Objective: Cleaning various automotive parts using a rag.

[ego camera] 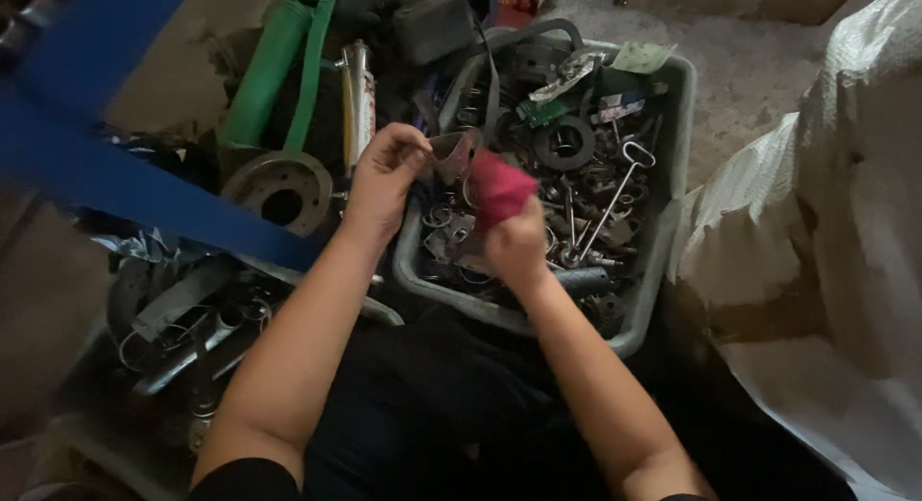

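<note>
At frame centre, above the grey bin (672,126) heaped with dark metal scrap, the left hand (384,174) pinches a small curved metal piece (451,153) while the right hand (516,244) grips a pink rag (499,189) beside it, wiping seemingly midway.
</note>
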